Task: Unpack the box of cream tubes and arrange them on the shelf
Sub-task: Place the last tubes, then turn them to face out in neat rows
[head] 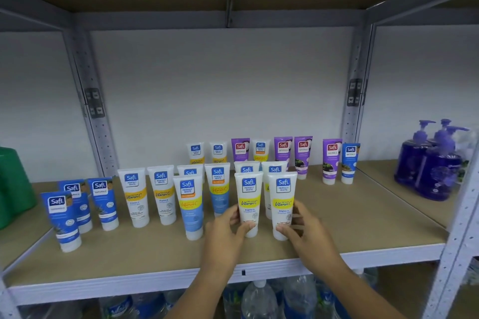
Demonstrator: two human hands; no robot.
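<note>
Two white tubes (265, 204) upright at shelf (363, 220) front, just right of light-blue tube (190, 207) | left hand (225, 233), right hand (305, 230) each pinch one near cap | light, soft-walled, tippy: likely best held low

1. The green container (13, 184) is cut off by the left edge.
2. The water bottles (259, 300) under the shelf (155, 282) are blurred and cropped at the bottom edge.
3. Front tubes hide most of the second-row tubes (274, 169).
4. Small print on every tube is unreadable.
5. The pump bottles (430, 163) partly overlap; their labels are illegible.
</note>
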